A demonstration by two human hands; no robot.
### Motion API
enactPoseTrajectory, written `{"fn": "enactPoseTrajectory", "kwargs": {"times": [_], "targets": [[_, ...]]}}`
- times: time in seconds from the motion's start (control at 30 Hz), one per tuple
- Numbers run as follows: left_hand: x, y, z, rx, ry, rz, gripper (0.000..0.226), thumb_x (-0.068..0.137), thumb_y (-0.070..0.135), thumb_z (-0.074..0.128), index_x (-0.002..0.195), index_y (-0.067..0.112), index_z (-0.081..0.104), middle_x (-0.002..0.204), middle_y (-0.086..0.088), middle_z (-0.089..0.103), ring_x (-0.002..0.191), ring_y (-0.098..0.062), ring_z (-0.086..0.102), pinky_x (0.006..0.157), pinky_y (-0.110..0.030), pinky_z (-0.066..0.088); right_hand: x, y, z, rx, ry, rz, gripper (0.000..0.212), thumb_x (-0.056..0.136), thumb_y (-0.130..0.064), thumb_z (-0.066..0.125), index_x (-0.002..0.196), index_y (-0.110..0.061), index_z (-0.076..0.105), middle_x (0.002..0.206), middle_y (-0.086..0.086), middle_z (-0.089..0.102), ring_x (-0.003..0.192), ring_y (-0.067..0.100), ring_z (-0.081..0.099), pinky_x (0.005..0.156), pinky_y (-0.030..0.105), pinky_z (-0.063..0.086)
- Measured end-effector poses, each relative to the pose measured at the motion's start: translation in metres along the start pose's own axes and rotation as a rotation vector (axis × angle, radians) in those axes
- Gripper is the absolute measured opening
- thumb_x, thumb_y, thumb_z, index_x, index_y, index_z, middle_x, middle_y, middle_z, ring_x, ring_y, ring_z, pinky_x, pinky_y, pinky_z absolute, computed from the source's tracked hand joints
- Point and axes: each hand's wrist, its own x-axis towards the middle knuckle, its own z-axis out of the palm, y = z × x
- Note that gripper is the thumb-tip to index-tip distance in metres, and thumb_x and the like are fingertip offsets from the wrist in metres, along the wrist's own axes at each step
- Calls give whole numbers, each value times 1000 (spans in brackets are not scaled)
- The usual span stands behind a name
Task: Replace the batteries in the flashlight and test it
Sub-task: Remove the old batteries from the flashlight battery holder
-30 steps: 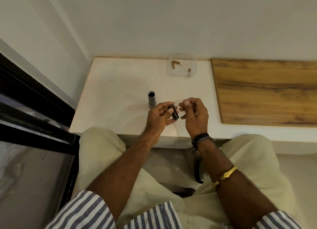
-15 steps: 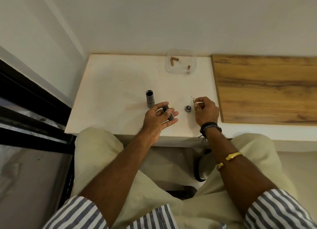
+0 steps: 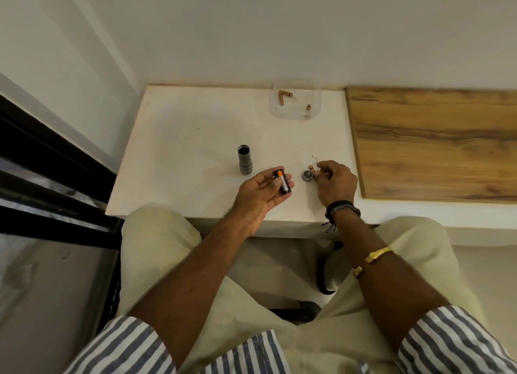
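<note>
White bench is sitting in the corner against the wall, with a wood panel lying along its right side. Person is sitting at the front edge, both forearms reaching over the bench. Left hand is lying palm up over the front part of the bench, its grip closing around the battery holder, a dark cylinder showing an orange-ended cell, thumb pressing across it and fingers curling beneath. Right hand is hovering just right of it, thumb and forefinger pinching a small tan battery. Clear plastic tray is resting at the back edge of the bench, holding three more tan batteries. Grey flashlight body is standing upright on the bench, open end facing up, left of and behind the left hand and apart from it. Round grey tail cap is lying on the bench between the hands, right beside the pinched battery; contact between them cannot be told
</note>
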Motion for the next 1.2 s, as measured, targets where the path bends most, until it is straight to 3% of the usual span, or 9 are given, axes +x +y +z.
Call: {"fn": "enactPoseTrajectory", "kwargs": {"times": [0.2, 0.33, 0.4, 0.73, 0.9, 1.03, 1.2], "targets": [[-4, 4, 1, 34, -30, 37, 27, 96, 1, 60, 122, 9, 65, 118, -12, 74, 113, -31, 69, 88, -39, 60, -25, -18, -8, 147, 30, 20, 17, 95, -14, 69, 111, -16, 76, 106, 2, 75, 92, 16, 66, 87, 31, 56], [-6, 6, 1, 103, 9, 102, 28, 93, 3, 66, 119, 11, 68, 116, -11, 75, 110, -29, 71, 86, -37, 60, -53, -44, -10, 621, -324, 232, 12, 91, -26, 71, 101, -24, 77, 94, -5, 77, 86, 12, 69, 64, 28, 56], [-8, 7, 1, 158, 29, 134, 27, 90, 5, 70, 115, 15, 70, 112, -9, 76, 107, -28, 72, 86, -38, 61, -61, -49, -11, 735, -454, 298, 16, 91, -28, 71, 104, -23, 76, 100, -3, 77, 89, 11, 71, 64, 28, 56], [-11, 7, 0, 394, 31, 237, 30, 90, 0, 70, 119, 7, 69, 106, -9, 77, 98, -27, 75, 86, -41, 62, -62, -50, -18, 870, -516, 321, 18, 95, -8, 65, 113, -6, 69, 106, 13, 68, 95, 25, 64, 74, 33, 59], [-10, 5, -2, 480, 38, 287, 29, 88, -2, 71, 116, 6, 71, 102, -8, 78, 93, -26, 76, 82, -38, 62, -61, -49, -15, 877, -538, 344, 18, 96, -5, 62, 114, -5, 66, 107, 15, 68, 97, 27, 64, 84, 39, 57], [-7, 4, -4, 528, 49, 313, 31, 86, -2, 74, 116, 1, 70, 104, -14, 77, 93, -29, 76, 85, -44, 62, -60, -47, -13, 899, -565, 356, 26, 96, -3, 61, 121, 0, 64, 105, 13, 68, 98, 28, 64, 92, 44, 55], [-8, 1, -1, 617, 24, 352, 33, 82, -5, 76, 113, 4, 72, 103, -10, 77, 92, -21, 76, 88, -37, 61, -58, -49, -14, 887, -578, 394, 18, 89, 4, 52, 101, -6, 62, 97, 12, 65, 91, 26, 63, 82, 40, 56]]}}
